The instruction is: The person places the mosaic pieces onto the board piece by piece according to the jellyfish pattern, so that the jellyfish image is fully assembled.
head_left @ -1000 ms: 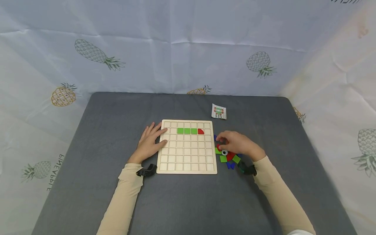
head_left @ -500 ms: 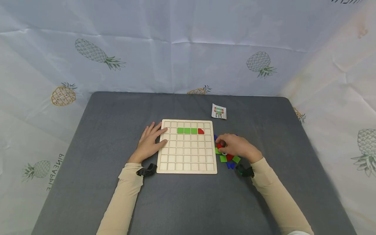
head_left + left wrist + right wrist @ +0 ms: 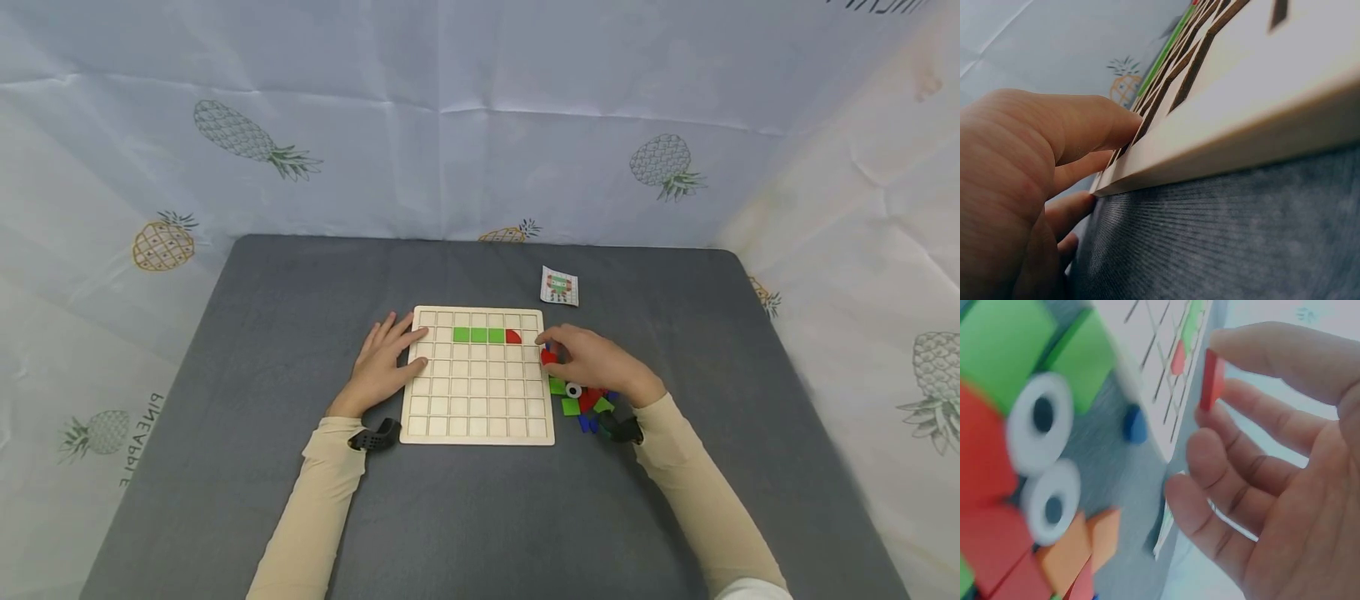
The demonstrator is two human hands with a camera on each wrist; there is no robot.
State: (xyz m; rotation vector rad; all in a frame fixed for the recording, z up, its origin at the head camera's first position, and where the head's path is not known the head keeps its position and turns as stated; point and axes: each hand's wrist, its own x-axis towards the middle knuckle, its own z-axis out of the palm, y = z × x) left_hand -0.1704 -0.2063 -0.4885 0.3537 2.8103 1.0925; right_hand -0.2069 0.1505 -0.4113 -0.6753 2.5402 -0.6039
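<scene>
A pale wooden grid board (image 3: 477, 417) lies mid-table with three green squares (image 3: 477, 335) and a red quarter-round piece (image 3: 513, 337) in its second row. My left hand (image 3: 381, 363) rests flat on the board's left edge, fingers straight; the left wrist view shows its fingers (image 3: 1094, 125) against the board (image 3: 1247, 119). My right hand (image 3: 592, 362) hovers at the board's right edge and pinches a small red piece (image 3: 548, 357), seen edge-on as the red piece (image 3: 1212, 380) between thumb and forefinger in the right wrist view.
A heap of loose pieces (image 3: 585, 400) in green, red, blue and white rings lies right of the board, under my right wrist. A small picture card (image 3: 559, 286) lies beyond the board's far right corner. A pineapple-print cloth surrounds the grey table (image 3: 225, 350).
My right hand has lifted a red piece out of the heap and carried it up and left to the board's right edge. The left hand has stayed still.
</scene>
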